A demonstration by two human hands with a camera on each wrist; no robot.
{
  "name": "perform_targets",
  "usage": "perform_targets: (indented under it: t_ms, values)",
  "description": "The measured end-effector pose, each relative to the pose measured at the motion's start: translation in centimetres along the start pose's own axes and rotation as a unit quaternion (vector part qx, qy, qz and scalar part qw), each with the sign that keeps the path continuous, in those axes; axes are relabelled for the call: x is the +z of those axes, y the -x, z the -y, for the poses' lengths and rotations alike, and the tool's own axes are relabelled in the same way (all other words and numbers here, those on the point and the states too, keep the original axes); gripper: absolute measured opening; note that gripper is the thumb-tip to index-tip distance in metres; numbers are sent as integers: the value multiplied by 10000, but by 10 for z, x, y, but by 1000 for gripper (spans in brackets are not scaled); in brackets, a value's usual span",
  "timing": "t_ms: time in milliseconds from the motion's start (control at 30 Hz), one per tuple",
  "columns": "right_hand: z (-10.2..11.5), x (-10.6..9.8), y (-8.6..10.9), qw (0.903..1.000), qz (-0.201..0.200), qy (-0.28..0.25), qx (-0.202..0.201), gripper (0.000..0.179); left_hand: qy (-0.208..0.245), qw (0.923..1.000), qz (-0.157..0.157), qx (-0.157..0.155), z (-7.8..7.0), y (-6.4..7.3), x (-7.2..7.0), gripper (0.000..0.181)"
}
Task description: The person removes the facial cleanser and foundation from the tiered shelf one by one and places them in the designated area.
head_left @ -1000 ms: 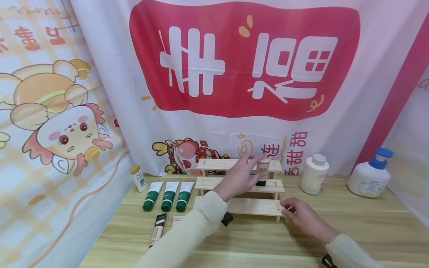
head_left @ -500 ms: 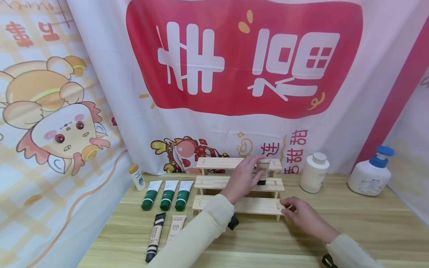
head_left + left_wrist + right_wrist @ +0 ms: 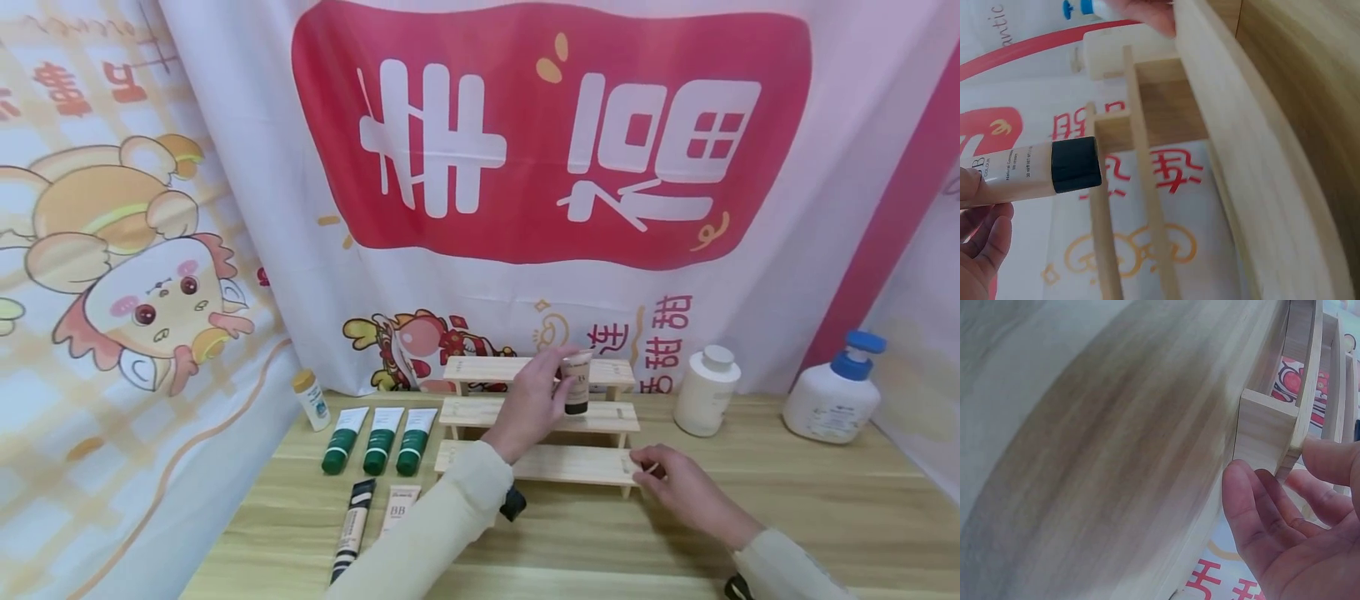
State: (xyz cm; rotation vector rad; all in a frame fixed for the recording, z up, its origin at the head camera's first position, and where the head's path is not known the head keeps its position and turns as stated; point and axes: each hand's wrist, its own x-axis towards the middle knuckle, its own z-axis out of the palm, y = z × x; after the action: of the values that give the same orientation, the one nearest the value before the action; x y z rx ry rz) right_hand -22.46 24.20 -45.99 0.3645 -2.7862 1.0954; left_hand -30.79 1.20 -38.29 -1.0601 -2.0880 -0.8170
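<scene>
A small beige BB cream tube (image 3: 576, 385) with a black cap is in my left hand (image 3: 532, 398), cap down. Thumb and fingers grip its upper part over the middle step of a three-step wooden display rack (image 3: 577, 463). Whether the cap touches that step I cannot tell. From the left wrist view, the BB cream tube (image 3: 1022, 172) lies across the thumb and fingers, its cap apart from the boards in sight. At the rack's lower right end, my right hand (image 3: 686, 492) pinches the front board, thumb above and fingers at its end, as the right wrist view shows.
Three green-and-white tubes (image 3: 381, 442) lie in a row left of the rack, beside a small gold-capped bottle (image 3: 311, 400). Nearer lie a black-striped tube (image 3: 351, 529) and another BB tube (image 3: 398, 507), partly behind my sleeve. A white bottle (image 3: 705, 392) and blue-topped pump bottle (image 3: 832, 400) stand right.
My left fingers, stretched out over the BB cream tube a second ago, now grip it. The tube has shifted left and leans slightly. The right hand has stayed at the rack's end.
</scene>
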Motion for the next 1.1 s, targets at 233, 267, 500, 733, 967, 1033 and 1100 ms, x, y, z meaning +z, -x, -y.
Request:
perform_targets:
  t_ms: [233, 267, 500, 733, 967, 1033, 1100]
  values:
    - [0, 0, 0, 9999, -46, 91, -134, 27, -10, 9998, -193, -70, 8, 7, -32, 42]
    - [0, 0, 0, 9999, -37, 87, -130, 27, -13, 9997, -201, -105, 9, 8, -36, 42]
    - [0, 1, 2, 9997, -70, 80, -220, 27, -20, 9993, -169, -324, 15, 18, -71, 41]
    - [-1, 1, 3, 9998, -49, 39, -173, 28, -215, 9984, -211, -487, 19, 28, -107, 43]
    - [-3, 2, 3, 9995, -93, 50, -294, 28, -368, 9977, -248, -522, 27, 45, -145, 46]
    - [-3, 2, 3, 9994, -108, 64, -326, 28, -431, 9969, -235, -611, 30, 51, -156, 48]
    - [-4, 2, 3, 9993, -120, 88, -355, 28, -441, 9964, -183, -696, 33, 57, -165, 50]
